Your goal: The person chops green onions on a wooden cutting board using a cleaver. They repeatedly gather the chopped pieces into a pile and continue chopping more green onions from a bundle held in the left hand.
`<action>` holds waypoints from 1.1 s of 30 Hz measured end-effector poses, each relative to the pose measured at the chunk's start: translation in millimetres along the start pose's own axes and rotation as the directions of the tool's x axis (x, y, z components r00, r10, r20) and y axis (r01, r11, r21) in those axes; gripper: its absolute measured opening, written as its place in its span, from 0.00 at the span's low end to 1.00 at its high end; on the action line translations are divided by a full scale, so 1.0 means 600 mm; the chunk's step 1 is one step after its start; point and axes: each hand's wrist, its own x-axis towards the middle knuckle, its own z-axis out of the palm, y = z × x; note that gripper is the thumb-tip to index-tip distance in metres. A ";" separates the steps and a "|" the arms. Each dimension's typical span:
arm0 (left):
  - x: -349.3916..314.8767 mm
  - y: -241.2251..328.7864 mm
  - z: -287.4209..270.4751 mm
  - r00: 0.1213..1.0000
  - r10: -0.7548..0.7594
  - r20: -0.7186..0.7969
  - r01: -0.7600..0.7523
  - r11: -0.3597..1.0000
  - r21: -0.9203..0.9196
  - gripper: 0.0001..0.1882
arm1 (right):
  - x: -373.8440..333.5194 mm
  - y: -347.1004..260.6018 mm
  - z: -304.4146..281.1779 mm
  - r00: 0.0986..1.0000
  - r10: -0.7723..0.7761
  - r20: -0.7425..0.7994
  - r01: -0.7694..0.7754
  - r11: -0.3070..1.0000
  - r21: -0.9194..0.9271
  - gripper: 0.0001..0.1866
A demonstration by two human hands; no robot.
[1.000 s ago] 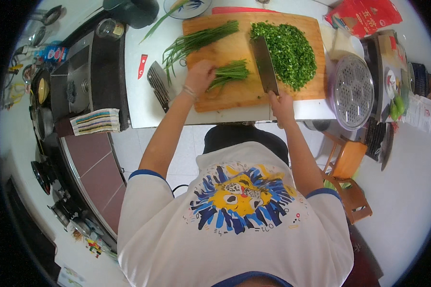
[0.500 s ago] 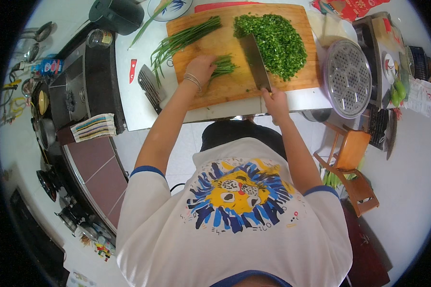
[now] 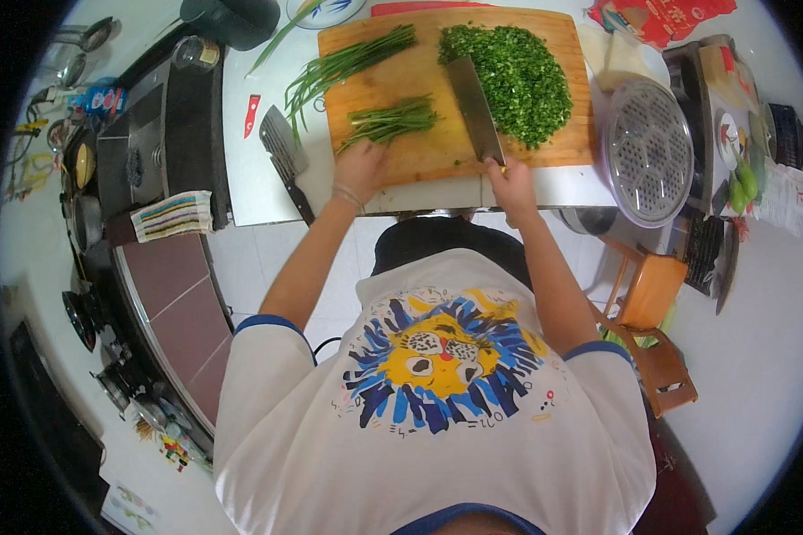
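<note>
A wooden cutting board [image 3: 401, 168] bears green chives in three lots. My right hand [image 3: 511, 185] is closed around the handle of a cleaver [image 3: 477, 111], whose broad blade stands beside a large heap of chopped chives [image 3: 513, 85]. My left hand [image 3: 361, 169], open as far as its partly hidden fingers show, is at the board's near edge, by the lower left end of a short bunch of chives [image 3: 393, 119]. Whether it touches the stalks is hard to see. Longer chives [image 3: 357, 61] lie farther back, their tips hanging over the board's left edge.
Left of the board lie a slotted turner [image 3: 284, 152] and a small red-handled tool [image 3: 252, 116]. A round perforated steamer tray [image 3: 649, 152] stands at right. Behind are a patterned plate [image 3: 328, 11] and a red package [image 3: 660, 18]. A wooden chair [image 3: 651, 290] stands below right.
My left hand has drawn back toward me and slightly left, off the short chives, which now lie exposed and farther left. My right hand and the cleaver stay nearly in place.
</note>
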 end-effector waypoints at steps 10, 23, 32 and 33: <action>-0.128 -0.050 0.119 0.967 0.133 -0.218 -0.065 0.953 0.295 0.07 | 0.012 0.052 0.004 0.999 -0.016 0.045 0.015 1.000 0.020 0.13; -0.111 -0.050 0.139 0.947 0.231 -0.224 -0.158 0.940 0.301 0.02 | -0.018 0.034 -0.015 0.998 0.058 0.006 -0.058 0.995 0.087 0.13; -0.112 -0.036 0.165 0.938 0.233 -0.255 -0.175 0.958 0.229 0.05 | -0.015 0.045 -0.010 0.999 0.030 -0.019 -0.030 0.999 -0.013 0.14; -0.112 -0.035 0.164 0.940 0.244 -0.239 -0.183 0.950 0.253 0.05 | -0.014 0.045 -0.011 0.999 0.033 -0.022 -0.033 0.999 -0.007 0.14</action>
